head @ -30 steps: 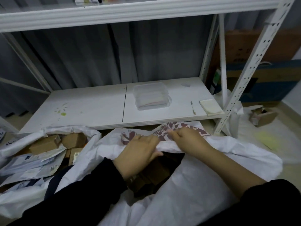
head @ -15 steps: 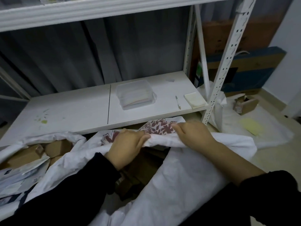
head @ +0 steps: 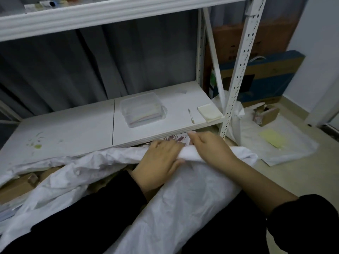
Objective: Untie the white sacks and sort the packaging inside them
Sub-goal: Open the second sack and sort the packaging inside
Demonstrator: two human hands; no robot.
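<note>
Two sacks (head: pixel 183 208) lie open by the shelf (head: pixel 73 129), so we judge untying done. Our left hand (head: pixel 161 158) and right hand (head: pixel 211 149) curl over the nearer one's rolled rim, gripping it; boxes (head: pixel 16 187) show inside, so sorting seems mostly ahead.

I see open passage over the bare stretch of the lower shelf board (head: pixel 64 129) at centre left, capped by the upper shelf (head: pixel 91 17) along the frame's top. Right of centre a clear plastic box (head: pixel 143 109), a pen (head: pixel 190 116) and a notepad (head: pixel 209 111) crowd the board, and the perforated post (head: pixel 236 79) fences its right end. The white sack (head: pixel 183 198) fills the lower centre.
</note>
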